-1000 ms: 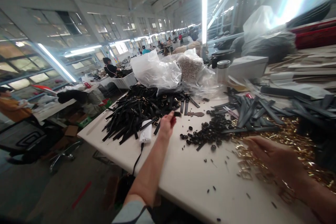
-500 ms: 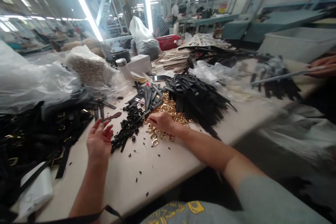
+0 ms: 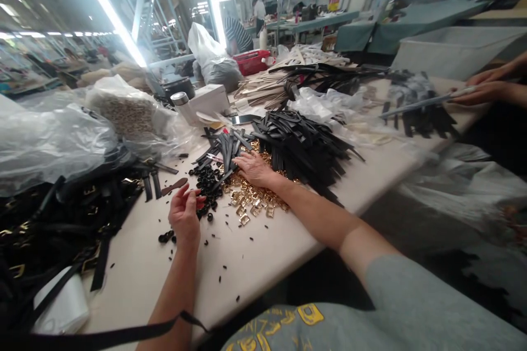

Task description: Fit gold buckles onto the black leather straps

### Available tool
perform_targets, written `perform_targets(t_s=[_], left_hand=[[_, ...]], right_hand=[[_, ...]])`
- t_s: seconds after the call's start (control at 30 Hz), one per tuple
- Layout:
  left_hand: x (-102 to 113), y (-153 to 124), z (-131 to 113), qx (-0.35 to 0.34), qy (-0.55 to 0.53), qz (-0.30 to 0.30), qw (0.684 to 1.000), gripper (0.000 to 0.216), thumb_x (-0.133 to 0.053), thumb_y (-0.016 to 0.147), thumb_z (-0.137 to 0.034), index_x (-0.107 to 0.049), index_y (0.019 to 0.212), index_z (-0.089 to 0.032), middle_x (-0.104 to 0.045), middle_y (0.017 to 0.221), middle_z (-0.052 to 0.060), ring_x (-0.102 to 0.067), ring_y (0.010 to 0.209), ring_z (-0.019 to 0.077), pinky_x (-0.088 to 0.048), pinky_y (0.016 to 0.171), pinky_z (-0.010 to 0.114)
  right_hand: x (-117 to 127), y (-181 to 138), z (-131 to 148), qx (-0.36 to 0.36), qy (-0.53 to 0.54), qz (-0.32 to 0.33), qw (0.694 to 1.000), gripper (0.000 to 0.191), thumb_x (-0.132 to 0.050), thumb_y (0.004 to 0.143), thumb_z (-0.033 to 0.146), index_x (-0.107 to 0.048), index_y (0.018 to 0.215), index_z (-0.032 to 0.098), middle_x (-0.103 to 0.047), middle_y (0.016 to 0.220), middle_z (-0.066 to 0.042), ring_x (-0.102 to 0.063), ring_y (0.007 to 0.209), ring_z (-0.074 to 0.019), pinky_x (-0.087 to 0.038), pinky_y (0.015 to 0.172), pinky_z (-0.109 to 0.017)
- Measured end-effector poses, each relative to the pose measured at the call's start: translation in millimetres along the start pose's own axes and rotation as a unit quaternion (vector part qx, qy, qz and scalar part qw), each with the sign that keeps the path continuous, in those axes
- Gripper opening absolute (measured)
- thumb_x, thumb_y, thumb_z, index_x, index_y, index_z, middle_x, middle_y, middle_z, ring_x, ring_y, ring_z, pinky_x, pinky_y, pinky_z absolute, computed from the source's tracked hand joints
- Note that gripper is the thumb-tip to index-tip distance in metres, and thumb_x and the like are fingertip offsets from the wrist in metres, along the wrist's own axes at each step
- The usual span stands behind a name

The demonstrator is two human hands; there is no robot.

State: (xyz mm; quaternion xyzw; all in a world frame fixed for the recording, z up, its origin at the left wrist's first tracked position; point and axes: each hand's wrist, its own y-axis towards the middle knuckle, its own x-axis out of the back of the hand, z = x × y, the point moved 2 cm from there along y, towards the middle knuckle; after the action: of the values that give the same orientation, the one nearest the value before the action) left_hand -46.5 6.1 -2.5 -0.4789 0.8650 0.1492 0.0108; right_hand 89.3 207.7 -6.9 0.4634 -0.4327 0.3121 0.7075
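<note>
My left hand [image 3: 185,214] is half curled at the edge of a heap of small black loops [image 3: 206,182], its fingertips pinched together; what they hold is too small to make out. My right hand [image 3: 255,168] lies palm down with its fingers spread on a pile of gold metal buckles [image 3: 252,199]. Short grey-black straps [image 3: 228,147] lie just beyond that hand. To its right spreads a big fan of black leather straps [image 3: 304,148].
A white table [image 3: 263,247] carries everything. At left lie black buckled straps [image 3: 61,219], clear plastic bags [image 3: 49,137] and a white charger [image 3: 61,307]. At the back stand a steel flask [image 3: 181,101] and a white box [image 3: 209,100]. Another person's hands [image 3: 489,85] hold a strip at right.
The camera swung right and then steadied. My left hand closed from open and moved right to the black loops. My right hand reached further onto the buckles near the short straps.
</note>
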Motion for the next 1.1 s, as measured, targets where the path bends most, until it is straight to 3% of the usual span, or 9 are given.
perform_targets(t_s=[0.2, 0.3, 0.4, 0.5, 0.67, 0.83, 0.93, 1.1], left_hand=[[-4, -4, 1, 0.01, -0.014, 0.019, 1.0, 0.039, -0.071, 0.075, -0.033, -0.063, 0.109, -0.017, -0.069, 0.086, 0.005, -0.065, 0.062, 0.0122, -0.048, 0.055, 0.019], [-4, -4, 6, 0.029, -0.008, 0.034, 0.999, 0.031, -0.071, 0.074, -0.035, -0.065, 0.097, -0.015, -0.069, 0.082, 0.005, -0.064, 0.061, 0.0125, -0.047, 0.054, 0.019], [-6, -4, 12, 0.073, 0.024, 0.08, 0.994, 0.033, -0.073, 0.074, -0.041, -0.065, 0.088, -0.013, -0.068, 0.078, 0.006, -0.063, 0.058, 0.0126, -0.046, 0.05, 0.019], [-9, -6, 14, 0.117, 0.038, 0.122, 0.985, 0.046, -0.074, 0.071, -0.048, -0.062, 0.097, -0.012, -0.067, 0.075, 0.006, -0.061, 0.053, 0.0125, -0.043, 0.044, 0.018], [-7, -5, 2, 0.092, -0.021, 0.088, 0.992, 0.058, -0.069, 0.076, -0.052, -0.053, 0.12, -0.016, -0.064, 0.069, 0.001, -0.055, 0.046, 0.0098, -0.042, 0.042, 0.018], [-2, -3, -8, 0.088, -0.023, 0.054, 0.994, 0.051, -0.07, 0.075, -0.045, -0.058, 0.115, -0.015, -0.058, 0.059, -0.002, -0.05, 0.041, 0.0086, -0.042, 0.042, 0.018], [-3, -4, -7, 0.091, -0.023, 0.058, 0.994, 0.049, -0.071, 0.075, -0.039, -0.058, 0.116, -0.015, -0.057, 0.059, -0.003, -0.048, 0.041, 0.0079, -0.04, 0.041, 0.017], [-10, -10, -5, 0.099, -0.017, 0.08, 0.992, 0.052, -0.071, 0.074, -0.038, -0.057, 0.118, -0.015, -0.06, 0.06, -0.002, -0.052, 0.043, 0.0092, -0.043, 0.044, 0.018]], right_hand=[[7, 1, 4, 0.005, -0.014, -0.017, 1.0, 0.018, -0.056, 0.089, 0.023, -0.069, 0.099, 0.017, -0.069, 0.096, -0.007, -0.057, 0.1, -0.0209, -0.018, 0.111, -0.043], [11, -1, 1, 0.021, -0.004, -0.037, 0.999, 0.021, -0.051, 0.092, 0.024, -0.071, 0.09, 0.018, -0.069, 0.086, -0.005, -0.058, 0.089, -0.0175, -0.021, 0.109, -0.041], [13, -4, 0, 0.017, 0.053, -0.069, 0.996, 0.022, -0.051, 0.093, 0.024, -0.071, 0.091, 0.017, -0.07, 0.086, -0.006, -0.059, 0.084, -0.0162, -0.034, 0.098, -0.035], [14, -7, 7, -0.005, 0.153, -0.084, 0.985, 0.019, -0.053, 0.091, 0.023, -0.07, 0.097, 0.016, -0.07, 0.092, -0.007, -0.061, 0.082, -0.015, -0.042, 0.079, -0.027], [14, -12, 30, 0.006, 0.263, 0.022, 0.964, 0.02, -0.055, 0.089, 0.021, -0.071, 0.099, 0.016, -0.069, 0.078, -0.002, -0.058, 0.067, -0.0106, -0.039, 0.063, -0.021], [17, -14, 39, 0.009, 0.311, 0.087, 0.946, 0.025, -0.05, 0.092, 0.025, -0.07, 0.1, 0.014, -0.064, 0.065, 0.001, -0.051, 0.056, -0.0079, -0.036, 0.057, -0.02], [19, -16, 43, 0.031, 0.287, 0.078, 0.954, 0.024, -0.053, 0.091, 0.029, -0.07, 0.102, 0.016, -0.067, 0.074, -0.001, -0.055, 0.063, -0.0092, -0.037, 0.062, -0.021], [21, -20, 56, 0.071, 0.246, -0.003, 0.967, 0.031, -0.066, 0.083, 0.035, -0.065, 0.109, 0.018, -0.069, 0.101, -0.004, -0.061, 0.086, -0.0141, -0.041, 0.073, -0.024]])
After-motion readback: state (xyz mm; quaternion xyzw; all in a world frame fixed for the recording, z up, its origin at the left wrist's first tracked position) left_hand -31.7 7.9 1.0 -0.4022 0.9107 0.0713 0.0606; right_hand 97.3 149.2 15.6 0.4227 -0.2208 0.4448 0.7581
